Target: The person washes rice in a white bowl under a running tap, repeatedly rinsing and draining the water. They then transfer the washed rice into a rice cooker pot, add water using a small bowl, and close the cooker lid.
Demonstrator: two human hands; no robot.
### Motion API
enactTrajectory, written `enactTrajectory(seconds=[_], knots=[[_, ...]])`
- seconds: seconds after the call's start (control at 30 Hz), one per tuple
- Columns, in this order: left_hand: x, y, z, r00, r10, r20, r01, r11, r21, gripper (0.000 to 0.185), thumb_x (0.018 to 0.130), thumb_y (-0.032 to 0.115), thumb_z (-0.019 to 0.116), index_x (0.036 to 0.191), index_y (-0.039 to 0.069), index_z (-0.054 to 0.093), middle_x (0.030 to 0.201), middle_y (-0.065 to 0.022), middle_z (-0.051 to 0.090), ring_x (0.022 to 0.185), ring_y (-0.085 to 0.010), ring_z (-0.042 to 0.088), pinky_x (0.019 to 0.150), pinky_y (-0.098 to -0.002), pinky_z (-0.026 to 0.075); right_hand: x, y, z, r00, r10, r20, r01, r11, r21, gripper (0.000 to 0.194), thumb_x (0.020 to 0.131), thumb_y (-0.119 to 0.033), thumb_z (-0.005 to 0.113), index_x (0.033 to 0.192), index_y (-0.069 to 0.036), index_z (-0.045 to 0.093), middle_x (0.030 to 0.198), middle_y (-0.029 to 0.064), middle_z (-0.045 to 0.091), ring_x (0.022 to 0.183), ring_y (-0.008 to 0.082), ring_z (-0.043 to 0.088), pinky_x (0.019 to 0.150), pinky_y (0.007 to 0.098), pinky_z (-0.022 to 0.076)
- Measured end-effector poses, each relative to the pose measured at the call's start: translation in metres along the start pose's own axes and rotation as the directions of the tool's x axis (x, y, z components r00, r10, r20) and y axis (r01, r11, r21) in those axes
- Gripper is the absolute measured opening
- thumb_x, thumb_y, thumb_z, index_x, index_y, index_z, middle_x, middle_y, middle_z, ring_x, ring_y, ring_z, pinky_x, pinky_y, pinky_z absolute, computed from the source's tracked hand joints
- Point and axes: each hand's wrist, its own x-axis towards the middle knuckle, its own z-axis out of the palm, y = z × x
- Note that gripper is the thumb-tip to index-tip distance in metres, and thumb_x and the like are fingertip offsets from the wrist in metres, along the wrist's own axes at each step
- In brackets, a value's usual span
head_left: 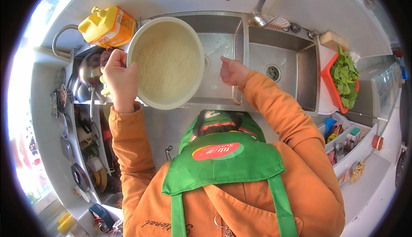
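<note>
My left hand (120,77) grips the left rim of a round, cream-coloured pot (198,37), thumb over the edge. A pale grainy layer, which looks like rice (167,64), covers its bottom. The pot is held over the left part of the sink and hides some of it. My right hand (233,71) hovers over the left sink basin (219,43), apart from the pot. Nothing shows in it; the fingers are loosely curled, with the thumb apart from them.
A chrome faucet (262,2) rises behind the right sink basin (257,53). At right stands a red basket (328,71) of leafy greens (342,76). A yellow jug (106,27) and a metal wok (90,69) are at left. Open drawers (347,153) flank me.
</note>
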Motion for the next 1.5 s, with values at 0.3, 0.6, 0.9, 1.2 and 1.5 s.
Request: enactTrajectory(seconds=[0.3, 0.6, 0.9, 1.2, 1.5], knots=[[-0.010, -0.007, 0.005, 0.997, -0.080, 0.018, 0.080, 0.996, 0.036, 0.015, 0.069, -0.006, 0.052, 0.068, 0.004, 0.041, 0.065, 0.0047, 0.034, 0.061, -0.0050, 0.029, 0.053, -0.0196, 0.027, -0.105, -0.021, 0.094, 0.875, -0.413, 0.251, 0.436, 0.899, -0.040, 0.041, 0.096, -0.034, 0.057, 0.063, -0.018, 0.037, 0.055, -0.0042, 0.030, 0.043, 0.0091, 0.026, 0.039, 0.0256, 0.0201], [-0.013, -0.015, 0.015, 0.991, -0.122, 0.047, 0.126, 0.986, -0.112, 0.014, 0.067, -0.007, 0.054, 0.070, 0.004, 0.046, 0.066, 0.0055, 0.037, 0.060, -0.0046, 0.032, 0.052, -0.0200, 0.028, -0.114, 0.031, 0.129, -0.344, -0.632, 0.695, 0.835, -0.544, -0.082, 0.021, 0.090, -0.021, 0.060, 0.078, -0.007, 0.053, 0.080, 0.0067, 0.050, 0.074, 0.0207, 0.049, 0.062, 0.0336, 0.0393], [-0.018, -0.045, 0.029, 0.991, -0.130, 0.040, 0.131, 0.991, -0.040, 0.014, 0.066, -0.004, 0.055, 0.068, 0.004, 0.044, 0.061, 0.0031, 0.036, 0.058, -0.0067, 0.033, 0.050, -0.0232, 0.030, -0.043, -0.010, 0.036, 0.323, -0.862, 0.391, 0.588, -0.141, -0.797, 0.048, 0.083, -0.016, 0.065, 0.127, -0.004, 0.052, 0.134, 0.0206, 0.044, 0.128, 0.0353, 0.040, 0.104, 0.0479, 0.0383], [-0.021, -0.044, 0.028, 0.979, -0.192, 0.067, 0.198, 0.975, -0.100, 0.015, 0.067, -0.005, 0.057, 0.068, 0.004, 0.044, 0.061, 0.0042, 0.038, 0.057, -0.0053, 0.034, 0.050, -0.0216, 0.031, 0.006, 0.054, 0.000, 0.912, 0.078, 0.403, 0.038, 0.962, -0.272, 0.044, 0.081, -0.007, 0.055, 0.122, 0.007, 0.047, 0.106, 0.0187, 0.059, 0.079, 0.0284, 0.066, 0.061, 0.0360, 0.0567], [-0.054, -0.068, -0.038, 0.860, -0.473, 0.193, 0.508, 0.753, -0.419, 0.023, 0.070, -0.004, 0.054, 0.092, -0.004, 0.061, 0.084, -0.0027, 0.062, 0.074, -0.0100, 0.057, 0.068, -0.0233, 0.046, -0.086, 0.026, 0.099, 0.809, -0.539, 0.236, 0.438, 0.285, -0.853, 0.022, 0.076, -0.011, 0.055, 0.081, 0.009, 0.063, 0.061, 0.0176, 0.060, 0.049, 0.0303, 0.059, 0.050, 0.0380, 0.0477]])
